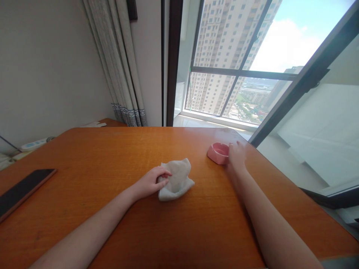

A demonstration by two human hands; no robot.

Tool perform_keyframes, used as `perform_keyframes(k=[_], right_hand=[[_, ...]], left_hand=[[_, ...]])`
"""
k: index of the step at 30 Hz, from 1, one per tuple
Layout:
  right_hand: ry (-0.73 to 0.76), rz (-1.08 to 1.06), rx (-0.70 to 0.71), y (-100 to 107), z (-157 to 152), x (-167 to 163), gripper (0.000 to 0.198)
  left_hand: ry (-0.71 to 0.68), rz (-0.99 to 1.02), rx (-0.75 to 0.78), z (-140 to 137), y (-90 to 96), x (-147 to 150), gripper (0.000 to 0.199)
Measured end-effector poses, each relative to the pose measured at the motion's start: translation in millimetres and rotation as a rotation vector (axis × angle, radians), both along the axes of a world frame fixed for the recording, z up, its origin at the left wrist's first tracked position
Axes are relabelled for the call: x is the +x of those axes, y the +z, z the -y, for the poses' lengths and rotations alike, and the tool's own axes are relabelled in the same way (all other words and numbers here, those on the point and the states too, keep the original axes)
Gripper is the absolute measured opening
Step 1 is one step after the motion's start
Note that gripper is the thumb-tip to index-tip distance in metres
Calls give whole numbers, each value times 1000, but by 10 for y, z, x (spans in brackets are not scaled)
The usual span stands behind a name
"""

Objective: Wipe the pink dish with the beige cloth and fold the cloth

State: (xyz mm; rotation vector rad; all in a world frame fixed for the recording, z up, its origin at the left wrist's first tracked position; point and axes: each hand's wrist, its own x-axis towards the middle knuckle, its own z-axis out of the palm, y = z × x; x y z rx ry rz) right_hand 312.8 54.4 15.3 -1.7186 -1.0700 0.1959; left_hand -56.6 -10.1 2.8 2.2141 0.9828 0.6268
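Observation:
A white cloth (177,178), crumpled at its edges, rests near the middle of the wooden table. My left hand (155,181) has its fingers curled over the left edge of the cloth, with the thumb on the near side, gripping it. Farther back and to the right stands a pink ashtray (218,153) with a notched rim. My right hand (237,155) is just at the ashtray's right side, slightly blurred. Its visible fingertips are apart and not closed round the ashtray; whether they touch it I cannot tell.
A dark phone-like slab (25,188) lies at the left of the brown table (126,149). Behind the table hang grey curtains (120,67), and a glass door frame (297,82) slants along the right. A white remote-like object (35,144) lies beyond the left edge.

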Motion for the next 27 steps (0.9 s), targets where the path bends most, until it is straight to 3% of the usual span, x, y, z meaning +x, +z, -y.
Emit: perform_keyframes(k=[2, 4, 8, 12, 17, 25, 27], right_hand=[[-28, 236, 150, 148, 102, -198, 45], [115, 342, 224, 239, 203, -449, 37], [607, 312, 29, 116, 330, -943, 31], [727, 338, -178, -159, 342, -1164, 36], [847, 111, -317, -220, 313, -1154, 41], [962, -361, -272, -234, 317, -1246, 53], [955, -402, -285, -225, 309, -1242, 45]], left_hand=[[-4, 5, -3, 0, 5, 2, 30], [-8, 9, -5, -1, 7, 2, 30], [-10, 8, -3, -8, -7, -2, 30], [-14, -5, 27, -13, -17, 3, 29], [48, -104, 154, 15, 20, 35, 32], [227, -147, 241, -32, -72, 9, 47], [302, -123, 224, -68, -105, -15, 48]])
